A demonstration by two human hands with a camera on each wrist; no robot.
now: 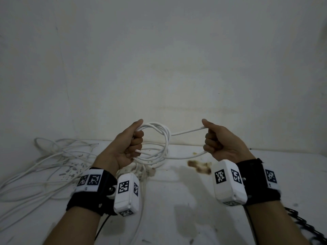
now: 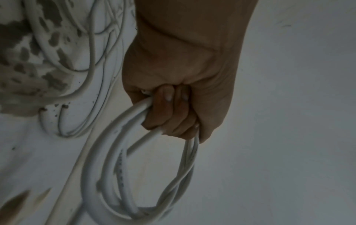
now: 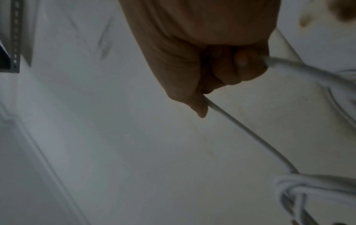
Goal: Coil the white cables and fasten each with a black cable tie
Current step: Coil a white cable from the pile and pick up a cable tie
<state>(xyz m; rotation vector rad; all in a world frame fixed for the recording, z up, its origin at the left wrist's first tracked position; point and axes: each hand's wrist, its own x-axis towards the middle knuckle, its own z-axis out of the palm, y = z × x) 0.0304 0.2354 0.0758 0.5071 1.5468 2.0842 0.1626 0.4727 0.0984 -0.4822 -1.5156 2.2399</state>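
The black cable ties are nowhere I can make out with certainty. At the lower right edge of the head view lies something dark and chain-like [image 1: 304,225], cut off by the frame and too blurred to name.

The left hand [image 1: 123,147] is fisted around a coil of round white plastic cable [image 1: 159,142], several loops gathered in its grip and held up above the stained white worktop [image 1: 177,200]. From that coil two strands run across to the right hand [image 1: 221,142], whose fingers are curled shut on the cable — one strand leaves by the thumb, another below the fist. How the cable bends inside that fist is hidden.

Behind the left forearm sprawls a loose tangle of more white cables [image 1: 44,167], partly covered by the wrist and its white marker-printed camera box [image 1: 126,193]. A brown stain [image 1: 200,167] lies on the worktop between the hands, and a plain pale wall [image 1: 159,59] rises behind.

The left wrist view shows what the head view does not: the fingertips [image 2: 167,95] pressed over the loops [image 2: 115,167], and faint print along one strand, too blurred to read. The right wrist view is dim and smeared; it shows the fist [image 3: 212,68] closed on the cable [image 3: 250,134], and a grey perforated metal upright [image 3: 15,38] at its far left edge.
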